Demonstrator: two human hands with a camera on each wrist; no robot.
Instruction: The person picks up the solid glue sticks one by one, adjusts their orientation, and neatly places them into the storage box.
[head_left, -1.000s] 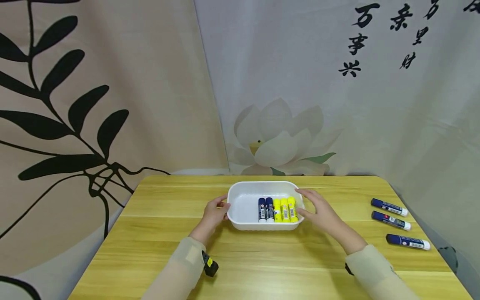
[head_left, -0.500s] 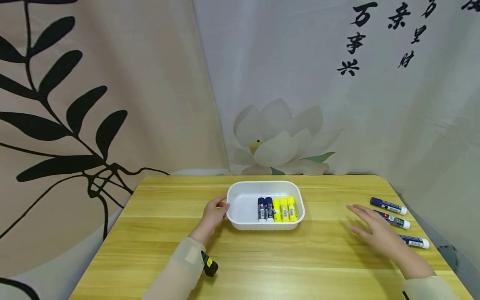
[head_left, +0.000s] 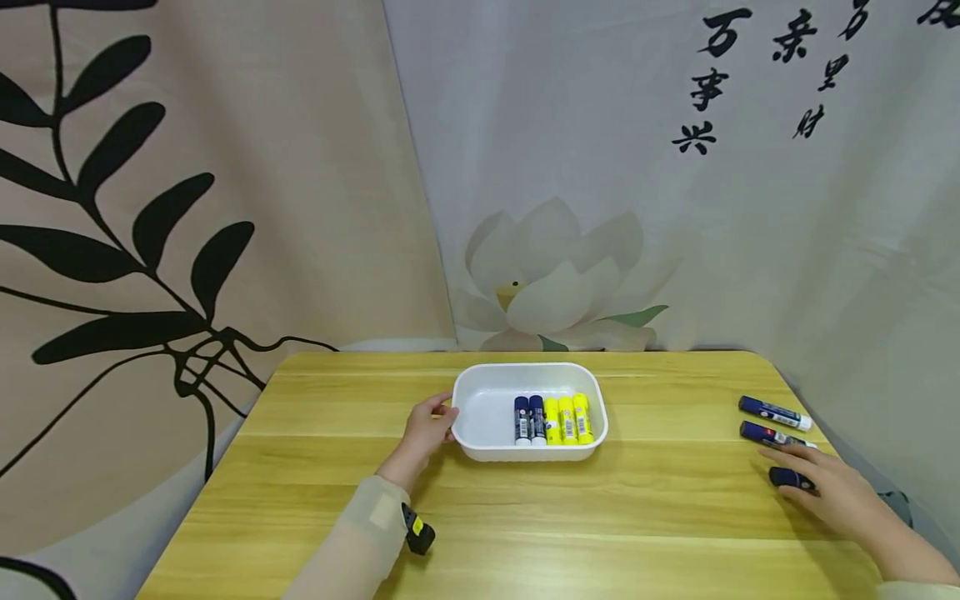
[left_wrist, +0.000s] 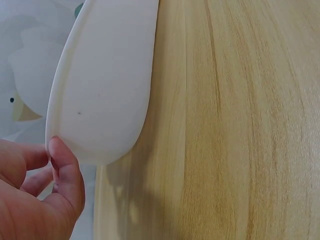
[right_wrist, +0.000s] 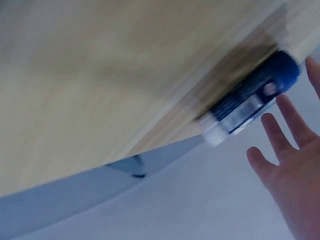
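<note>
A white plastic tray (head_left: 483, 417) stands mid-table. Inside it, two dark blue glue sticks (head_left: 529, 421) and three yellow glue sticks (head_left: 567, 420) lie side by side toward the right. My left hand (head_left: 427, 429) pinches the tray's left rim between thumb and fingers, which shows closely in the left wrist view. At the table's right side, my right hand (head_left: 843, 496) reaches over the nearest loose blue glue stick (head_left: 786, 477) and covers its white end. In the right wrist view, which is blurred, the fingers (right_wrist: 272, 132) are spread apart beside a blue glue stick (right_wrist: 247, 102).
Two more blue glue sticks with white ends, the far one (head_left: 775, 412) and the middle one (head_left: 772, 435), lie behind my right hand near the right edge of the wooden table (head_left: 600, 533). A printed curtain (head_left: 570, 167) hangs behind the table.
My right hand has left the tray's right side and travelled right to the loose glue sticks, ending over the nearest one. The left hand stays on the tray, which has hardly moved.
</note>
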